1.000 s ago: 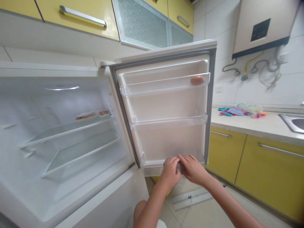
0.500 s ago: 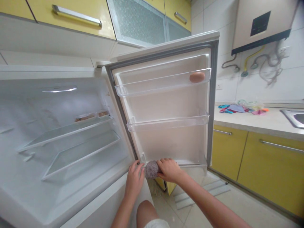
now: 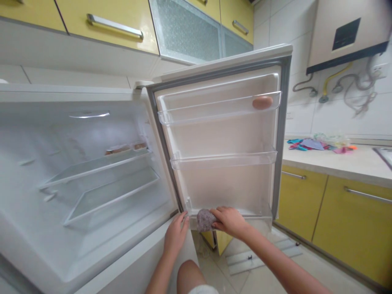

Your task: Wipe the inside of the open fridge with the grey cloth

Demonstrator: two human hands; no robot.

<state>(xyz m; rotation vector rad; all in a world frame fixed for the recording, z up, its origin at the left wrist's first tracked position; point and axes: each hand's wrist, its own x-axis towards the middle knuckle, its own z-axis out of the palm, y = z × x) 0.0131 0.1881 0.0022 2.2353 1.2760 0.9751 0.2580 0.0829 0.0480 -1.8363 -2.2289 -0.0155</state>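
Observation:
The fridge door [image 3: 220, 134] stands wide open, with clear bins along its inner side. My right hand [image 3: 229, 221] is closed on a fuzzy grey-purple cloth [image 3: 205, 220], which lies against the front of the lowest door bin [image 3: 257, 222]. At that bin's left end, by the hinge side, my left hand [image 3: 177, 232] has its fingers stretched out; whether the fingertips touch the bin I cannot tell. An egg [image 3: 262, 102] sits at the right end of the top bin [image 3: 211, 114].
Glass shelves [image 3: 113, 200] fill the fridge on my left, with brown packaged items [image 3: 118, 150] at the back of the upper one. Colourful cloths [image 3: 312, 144] lie on the counter [image 3: 361, 163] at right. Pale strips [image 3: 260, 257] rest on the floor, beyond my knee [image 3: 190, 275].
The whole scene has shifted slightly right as the camera turned left. My right hand keeps its hold on the cloth at the lowest bin, and my left hand stays by the bin's left end.

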